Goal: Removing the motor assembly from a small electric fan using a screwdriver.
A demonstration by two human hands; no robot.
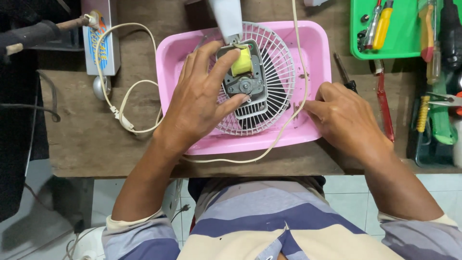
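**Fan motor held over the pink tray**

The left hand [199, 98] lies across the fan motor [244, 77], its fingers [219, 60] spread and curled round the motor's grey frame, thumb pressed against the lower edge. The motor sits on the white fan grille [279, 72], which rests inside the pink tray [317, 43]. The motor's long axis runs up and down the view, its yellow coil end pointing away from the person toward the white fan neck [226, 17], its shaft facing up at the camera.

The right hand [344, 118] rests on the tray's right rim, fingers bent low and pinched together by the cream cord [298, 58]; whether they grip anything small cannot be told.

The tray stands on a worn wooden bench [86, 139] above a pale tiled floor [346, 185]. A green tray [399, 45] with screwdrivers sits at the far right, a red-handled tool [385, 106] beside it.

The fan neck is cut off at the top edge, and the left palm hides much of the grille.
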